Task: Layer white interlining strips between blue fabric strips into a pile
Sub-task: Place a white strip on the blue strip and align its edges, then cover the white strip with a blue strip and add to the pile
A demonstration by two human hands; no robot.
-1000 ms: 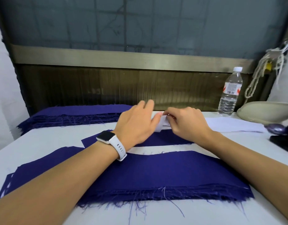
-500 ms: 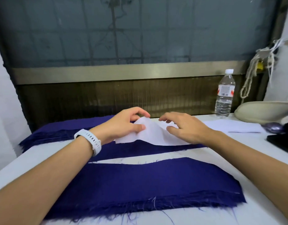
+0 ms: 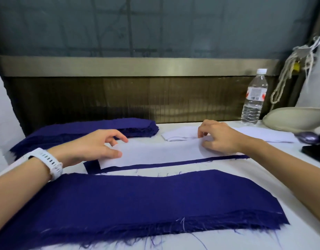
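Fingers [image 3: 117,137] of my left hand [image 3: 90,147] hang loose, thumb resting on the white strip [image 3: 155,152]. My right hand [image 3: 222,139] pinches its right end, laid over a blue strip [image 3: 91,166].

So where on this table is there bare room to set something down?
Bare table shows right of the near blue pile, toward the front corner, and in a narrow band between that pile and the white interlining strip. A gap lies between the far blue stack and the interlining stack. The far right corner by the bottle is crowded.
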